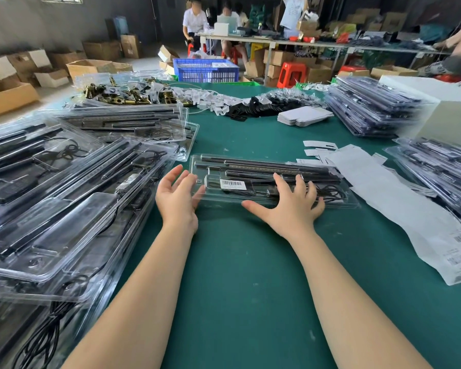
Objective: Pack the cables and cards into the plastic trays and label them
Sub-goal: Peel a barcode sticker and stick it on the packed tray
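Hands point(176, 194) point(293, 206) spread flat; fingers touching labelled tray point(264, 166).

A clear, flat, rectangular plastic tray point(274, 179) lies closed on the green table point(237, 275) near the centre, its long side running from 9 to 3 o'clock. Inside it, long black rods point(264, 166) lie side by side along the far edge, and a coiled black cable point(333, 193) sits at its 3 o'clock end. A white barcode label point(232, 184) is stuck on the lid toward 9 o'clock. At 9 o'clock of this tray lies a heap of similar clear trays point(64, 209) holding black rods and cables. More filled trays are stacked at 1 o'clock point(370, 107) and 3 o'clock point(437, 171). A white label-sheet strip point(399, 203) lies at 4 o'clock.
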{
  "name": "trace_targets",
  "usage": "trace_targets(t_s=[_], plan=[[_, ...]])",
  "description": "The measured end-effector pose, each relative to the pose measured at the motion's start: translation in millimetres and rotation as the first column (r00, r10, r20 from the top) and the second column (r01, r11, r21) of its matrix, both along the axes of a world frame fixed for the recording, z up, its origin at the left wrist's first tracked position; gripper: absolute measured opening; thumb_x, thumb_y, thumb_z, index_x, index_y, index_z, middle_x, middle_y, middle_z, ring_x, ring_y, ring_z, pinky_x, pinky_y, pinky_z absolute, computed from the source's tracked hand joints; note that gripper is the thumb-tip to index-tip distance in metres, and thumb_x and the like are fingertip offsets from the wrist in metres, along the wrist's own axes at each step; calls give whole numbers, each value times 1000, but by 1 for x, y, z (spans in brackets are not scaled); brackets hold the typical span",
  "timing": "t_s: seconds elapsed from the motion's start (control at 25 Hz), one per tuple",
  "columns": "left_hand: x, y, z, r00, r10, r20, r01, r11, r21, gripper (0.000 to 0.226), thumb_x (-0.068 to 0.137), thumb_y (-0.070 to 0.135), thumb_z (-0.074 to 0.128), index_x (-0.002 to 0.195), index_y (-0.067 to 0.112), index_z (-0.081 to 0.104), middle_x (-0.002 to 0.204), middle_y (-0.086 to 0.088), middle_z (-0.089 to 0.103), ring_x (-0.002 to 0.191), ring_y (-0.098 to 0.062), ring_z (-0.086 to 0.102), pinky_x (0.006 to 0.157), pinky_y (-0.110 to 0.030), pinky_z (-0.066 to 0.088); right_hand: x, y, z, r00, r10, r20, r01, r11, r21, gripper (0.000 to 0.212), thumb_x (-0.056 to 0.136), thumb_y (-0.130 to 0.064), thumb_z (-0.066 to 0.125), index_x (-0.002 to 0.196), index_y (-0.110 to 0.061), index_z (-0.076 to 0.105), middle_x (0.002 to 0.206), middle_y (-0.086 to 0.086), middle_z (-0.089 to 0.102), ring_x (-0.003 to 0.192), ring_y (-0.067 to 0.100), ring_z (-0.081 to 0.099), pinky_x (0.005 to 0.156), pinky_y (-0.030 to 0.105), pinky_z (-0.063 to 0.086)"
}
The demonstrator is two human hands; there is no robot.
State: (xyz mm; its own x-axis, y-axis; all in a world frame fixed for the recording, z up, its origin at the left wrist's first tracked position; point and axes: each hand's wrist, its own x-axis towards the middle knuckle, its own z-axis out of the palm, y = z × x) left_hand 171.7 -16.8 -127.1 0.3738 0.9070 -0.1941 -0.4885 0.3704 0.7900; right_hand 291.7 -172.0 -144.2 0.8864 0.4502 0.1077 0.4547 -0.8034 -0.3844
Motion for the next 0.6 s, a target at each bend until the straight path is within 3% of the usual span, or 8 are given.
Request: trace_targets(t_s=[0.16, 0.28, 0.36, 0.44, 0.52, 0.6], plan=[[-1, 2, 3, 996, -11, 83, 13, 1000, -19, 30, 82, -10, 64, 99, 15, 63, 104, -8, 63, 64, -8, 67, 59, -19, 54, 10, -7, 0, 996, 73, 45, -75, 996, 40, 93, 62, -83, 59, 142, -50, 27, 158, -4, 15, 145, 27, 2, 112, 53, 3], [-2, 2, 6, 992, -14, 129, 20, 999, -47, 27, 83, -7, 64, 98, 15, 63, 105, -9, 64, 66, -9, 66, 59, -19, 54, 16, -13, -3, 974, 18, 227, -55, 986, 159, 52, 84, -44, 66, 133, -45, 48, 150, -9, 40, 139, 25, 23, 104, 44, 13], [-3, 2, 6, 979, -16, 204, 41, 992, -116, 23, 88, 1, 63, 106, 16, 62, 108, -8, 65, 67, -10, 67, 56, -19, 54, 14, -13, 0, 933, -8, 359, -91, 962, 257, 35, 87, -30, 66, 121, -38, 62, 135, -10, 58, 132, 25, 39, 99, 39, 15], [-5, 4, 6, 952, -35, 303, 102, 972, -210, 28, 95, 19, 55, 122, 17, 57, 116, -4, 67, 74, -14, 71, 56, -21, 55, 10, -9, 9, 841, 2, 541, -181, 944, 277, 27, 85, -23, 70, 111, -30, 69, 115, -10, 69, 116, 25, 57, 99, 41, 23], [-4, 3, 6, 940, -90, 328, 172, 957, -232, 34, 98, 33, 45, 128, 17, 52, 121, -5, 64, 89, -23, 72, 61, -27, 57, 9, -5, 30, 795, 5, 607, -243, 919, 311, 21, 87, -24, 68, 108, -24, 69, 100, -7, 72, 97, 24, 65, 98, 42, 35], [-1, 1, 5, 949, -172, 265, 228, 954, -195, 33, 99, 36, 41, 122, 17, 54, 120, -7, 65, 96, -25, 71, 65, -29, 58, 11, -5, 65, 767, 16, 641, -309, 885, 347, 21, 95, -33, 57, 109, -22, 68, 86, -4, 70, 75, 25, 63, 77, 37, 48]])
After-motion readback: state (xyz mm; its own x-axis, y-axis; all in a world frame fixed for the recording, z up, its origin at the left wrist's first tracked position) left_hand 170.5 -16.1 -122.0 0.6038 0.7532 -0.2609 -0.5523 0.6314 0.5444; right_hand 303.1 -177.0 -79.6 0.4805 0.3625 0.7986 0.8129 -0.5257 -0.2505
